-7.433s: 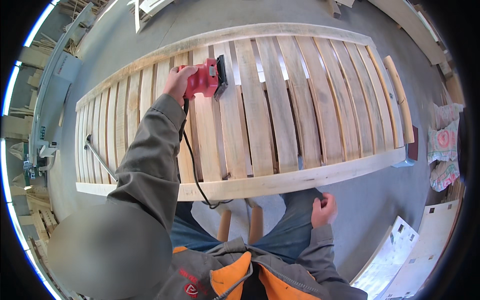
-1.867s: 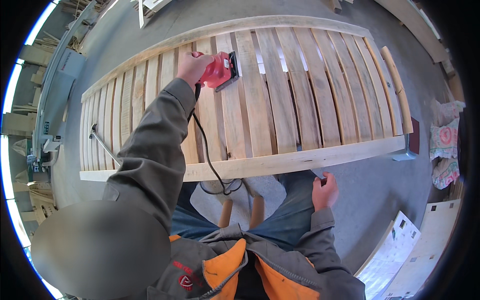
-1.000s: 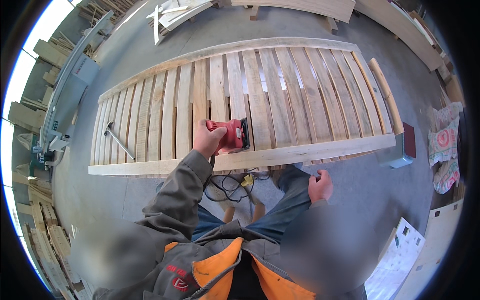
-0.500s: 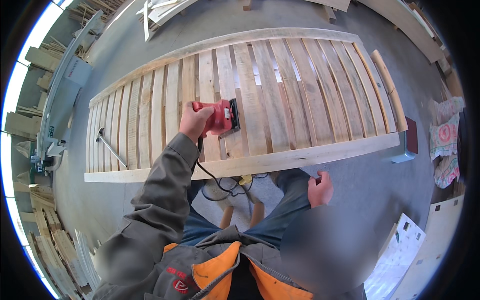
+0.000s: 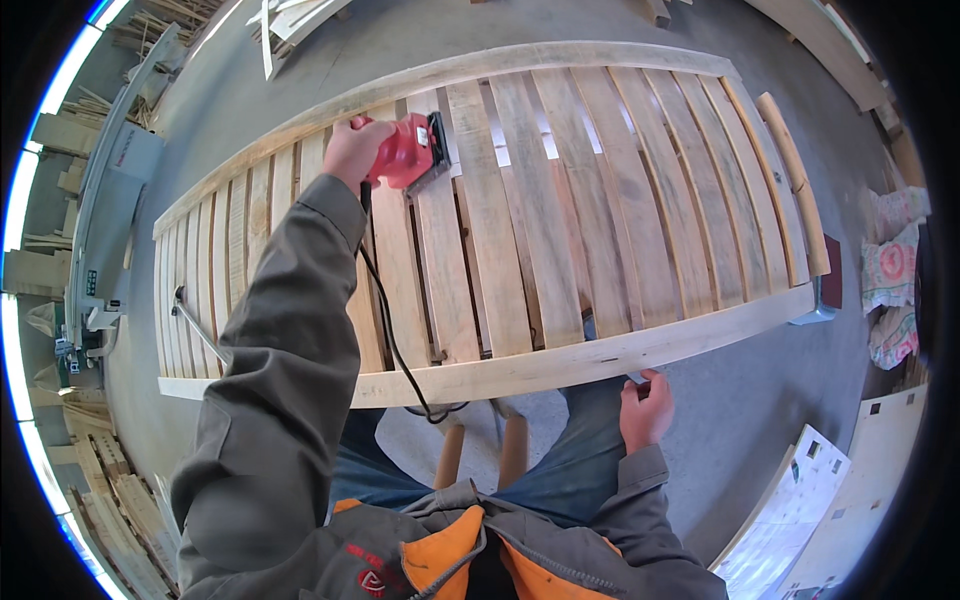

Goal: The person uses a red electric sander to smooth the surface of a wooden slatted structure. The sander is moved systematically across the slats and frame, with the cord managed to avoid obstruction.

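My left hand [image 5: 355,150] is wrapped round the rear of a red electric sander [image 5: 402,155]. The sander's black pad rests on the slats of a long wooden slatted frame [image 5: 512,225], near its far rail. A black cord [image 5: 385,308] trails from the sander over the near rail and down between my legs. My right hand [image 5: 647,412] is by my right thigh, just below the near rail, with its fingers curled in; whether anything is in them is hidden. A hammer [image 5: 197,325] lies on the slats at the left end, partly behind my left sleeve.
A round wooden piece [image 5: 795,185] lies along the frame's right end. Beside that end stands a dark red and blue box [image 5: 828,285]. Printed sacks [image 5: 893,280] and white panels [image 5: 780,515] are at the right. A grey machine [image 5: 115,210] and stacked boards [image 5: 110,480] line the left.
My left hand has pushed the sander away from me along the slats, toward the far rail. The cord now stretches across the slats. My right hand stays low beside my thigh.
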`<control>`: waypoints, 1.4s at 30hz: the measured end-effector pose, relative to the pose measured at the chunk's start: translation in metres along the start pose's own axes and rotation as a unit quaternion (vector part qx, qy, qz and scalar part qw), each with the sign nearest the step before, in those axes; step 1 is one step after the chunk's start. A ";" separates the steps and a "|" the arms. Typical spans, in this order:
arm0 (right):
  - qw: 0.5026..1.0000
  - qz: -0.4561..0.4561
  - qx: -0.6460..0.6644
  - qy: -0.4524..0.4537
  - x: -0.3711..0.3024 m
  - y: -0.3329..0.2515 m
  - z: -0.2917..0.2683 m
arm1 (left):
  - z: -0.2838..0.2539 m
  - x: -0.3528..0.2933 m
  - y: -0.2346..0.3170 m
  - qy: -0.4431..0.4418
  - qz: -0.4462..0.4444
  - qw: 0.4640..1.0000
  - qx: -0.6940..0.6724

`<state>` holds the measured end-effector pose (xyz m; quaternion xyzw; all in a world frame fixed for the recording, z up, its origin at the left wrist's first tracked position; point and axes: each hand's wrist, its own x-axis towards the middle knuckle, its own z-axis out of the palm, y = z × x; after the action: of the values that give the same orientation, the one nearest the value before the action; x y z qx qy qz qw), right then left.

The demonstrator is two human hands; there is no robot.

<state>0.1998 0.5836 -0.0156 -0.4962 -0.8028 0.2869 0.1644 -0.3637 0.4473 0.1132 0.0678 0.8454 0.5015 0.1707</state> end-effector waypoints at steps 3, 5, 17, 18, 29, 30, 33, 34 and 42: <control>1.000 0.000 0.011 -0.001 0.004 0.001 0.005 | -0.007 0.041 0.003 -0.030 0.010 0.999 0.019; 1.000 0.006 0.009 0.005 0.007 0.005 0.005 | 0.005 0.056 0.015 -0.035 0.019 0.999 0.017; 1.000 0.008 -0.008 -0.005 0.013 0.001 0.002 | 0.009 0.108 0.036 -0.029 0.026 0.999 0.026; 1.000 0.011 -0.007 -0.005 0.013 0.000 0.001 | 0.010 0.109 0.040 -0.041 0.028 0.998 0.028; 0.999 0.025 -0.035 -0.007 0.010 0.002 0.000 | 0.006 0.081 0.035 -0.074 0.046 0.996 0.008; 0.999 0.023 -0.037 -0.002 0.010 0.006 0.001 | 0.005 0.080 0.032 -0.070 0.046 0.996 -0.002; 0.999 0.017 -0.035 -0.006 0.007 0.005 0.002 | -0.010 0.075 0.011 -0.064 0.038 0.997 -0.015; 0.999 0.018 -0.035 -0.004 0.007 0.005 0.001 | -0.008 0.067 0.011 -0.078 0.037 0.996 -0.011; 0.998 0.006 -0.054 -0.008 0.001 0.015 -0.001 | 0.005 -0.034 -0.006 -0.018 0.025 0.999 -0.017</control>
<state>0.2099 0.5902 -0.0239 -0.5073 -0.8151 0.2479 0.1294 -0.3295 0.4388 0.1134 0.0953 0.8314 0.5189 0.1742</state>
